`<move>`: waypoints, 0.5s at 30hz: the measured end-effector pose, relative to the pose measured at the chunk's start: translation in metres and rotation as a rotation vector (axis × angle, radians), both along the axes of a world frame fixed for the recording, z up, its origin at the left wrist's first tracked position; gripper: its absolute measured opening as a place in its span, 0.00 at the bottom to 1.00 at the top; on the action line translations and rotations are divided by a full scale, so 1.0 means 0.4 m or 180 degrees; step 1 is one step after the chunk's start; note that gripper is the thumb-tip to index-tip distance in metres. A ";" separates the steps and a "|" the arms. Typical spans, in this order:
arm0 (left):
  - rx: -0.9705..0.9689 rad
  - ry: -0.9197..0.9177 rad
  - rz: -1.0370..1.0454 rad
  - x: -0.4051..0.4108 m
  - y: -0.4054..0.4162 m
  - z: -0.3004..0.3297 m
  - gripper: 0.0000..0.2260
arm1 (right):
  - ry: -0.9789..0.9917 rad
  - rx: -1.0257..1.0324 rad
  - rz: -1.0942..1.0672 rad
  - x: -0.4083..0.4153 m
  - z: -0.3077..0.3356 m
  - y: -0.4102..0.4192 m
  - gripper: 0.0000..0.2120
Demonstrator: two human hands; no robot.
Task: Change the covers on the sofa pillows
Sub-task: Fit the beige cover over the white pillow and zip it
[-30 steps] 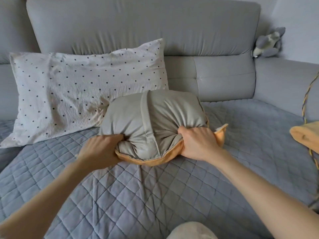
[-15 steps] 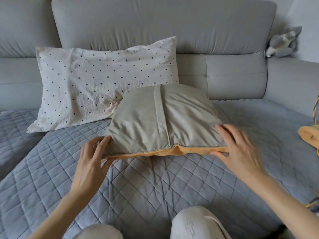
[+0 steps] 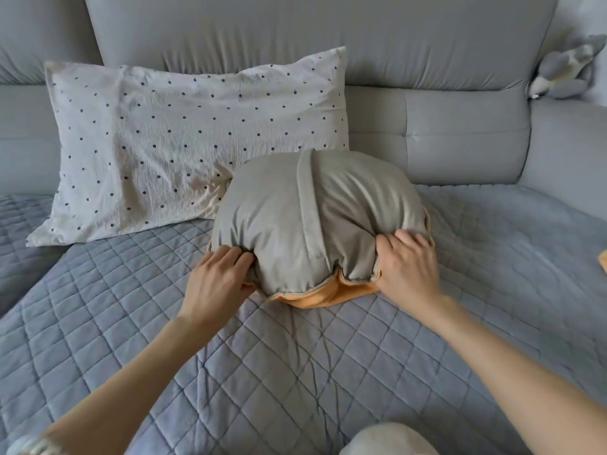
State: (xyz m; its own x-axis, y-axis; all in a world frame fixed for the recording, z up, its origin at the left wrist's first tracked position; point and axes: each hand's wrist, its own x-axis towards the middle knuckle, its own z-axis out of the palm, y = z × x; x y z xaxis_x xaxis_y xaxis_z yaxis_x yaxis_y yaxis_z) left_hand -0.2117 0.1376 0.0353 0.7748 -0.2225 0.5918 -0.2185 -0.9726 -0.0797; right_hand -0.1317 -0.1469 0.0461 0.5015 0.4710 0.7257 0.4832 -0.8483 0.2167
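A small pillow (image 3: 315, 218) in a beige-grey cover lies on the quilted seat, bulged into a dome, with an orange underside (image 3: 320, 298) showing along its near edge. My left hand (image 3: 218, 279) grips the pillow's near-left edge, fingers dug into the fabric. At the near-right edge my right hand (image 3: 407, 264) grips the pillow the same way. A flap seam runs down the middle of the cover. Behind and to the left, a white pillow with dark dots (image 3: 184, 142) leans on the sofa back.
The grey sofa back (image 3: 328, 34) rises behind, and a grey quilted throw (image 3: 295, 372) covers the seat. A grey plush toy (image 3: 561, 68) sits on the right armrest. An orange fabric corner (image 3: 602, 261) peeks in at the right edge. My knee (image 3: 387, 440) shows at the bottom.
Half a second ago both hands lay open beside the flat pillow. Now both hands squeeze its near edge and it bulges up, the orange underside showing more.
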 end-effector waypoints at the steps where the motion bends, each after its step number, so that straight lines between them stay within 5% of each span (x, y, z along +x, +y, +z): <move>1: 0.0026 0.0094 -0.0049 -0.007 0.007 0.006 0.22 | -0.0001 -0.0006 0.0035 -0.007 0.007 -0.011 0.14; 6: 0.0072 -0.0137 -0.0589 -0.078 0.059 0.026 0.06 | -0.0195 -0.0139 0.0302 -0.085 0.033 -0.116 0.06; 10: 0.0307 -0.0357 -0.0756 -0.155 0.098 0.022 0.15 | 0.0175 -0.0090 0.0445 -0.156 0.003 -0.214 0.14; 15: -0.0380 -0.0451 -0.0195 -0.240 0.113 -0.042 0.22 | 0.0470 0.0361 0.0457 -0.238 -0.018 -0.248 0.25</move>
State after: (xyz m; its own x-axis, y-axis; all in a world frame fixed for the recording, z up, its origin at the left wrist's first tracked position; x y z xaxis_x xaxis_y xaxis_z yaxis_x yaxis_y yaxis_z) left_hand -0.3078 0.1827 0.0184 0.6690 -0.1884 0.7190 -0.2723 -0.9622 0.0013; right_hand -0.2269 -0.2460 0.0391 0.5398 0.4649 0.7017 0.6202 -0.7833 0.0419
